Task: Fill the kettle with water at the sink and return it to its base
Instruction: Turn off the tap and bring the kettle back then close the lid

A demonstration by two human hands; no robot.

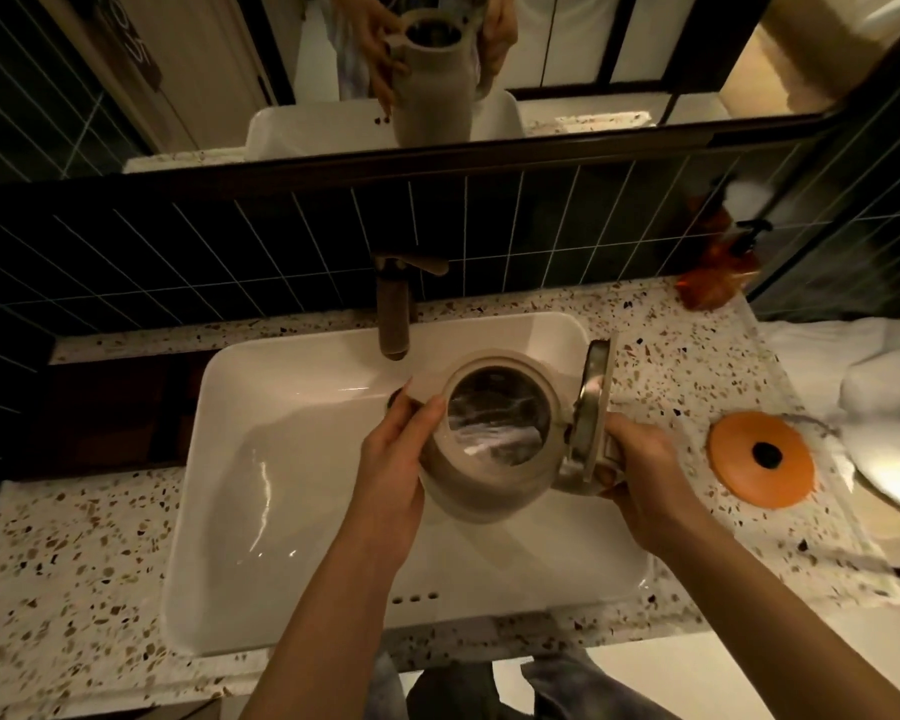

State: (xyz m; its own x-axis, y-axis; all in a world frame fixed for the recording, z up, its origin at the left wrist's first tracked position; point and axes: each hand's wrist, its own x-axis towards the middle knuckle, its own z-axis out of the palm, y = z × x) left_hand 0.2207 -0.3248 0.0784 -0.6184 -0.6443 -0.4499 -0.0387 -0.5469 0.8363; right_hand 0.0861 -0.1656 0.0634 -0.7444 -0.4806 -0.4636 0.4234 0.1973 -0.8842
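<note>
A beige kettle [481, 483] hangs above the white sink basin [261, 475], just below and right of the brown tap spout [393, 324]. Its hinged lid [593, 402] stands open on the right side. Water shimmers inside the kettle's mouth. My left hand [396, 459] presses against the kettle's left wall near the rim. My right hand [640, 470] grips the handle under the lid. No water stream shows at the tap. An orange round disc with a dark centre [762, 459] lies on the counter at the right; whether it is the kettle's base I cannot tell.
A speckled terrazzo counter [74, 579] surrounds the sink. An amber pump bottle [723, 272] stands at the back right corner. White towels [874, 376] lie at the far right. A mirror [567, 59] above dark wall tiles reflects the kettle and both hands.
</note>
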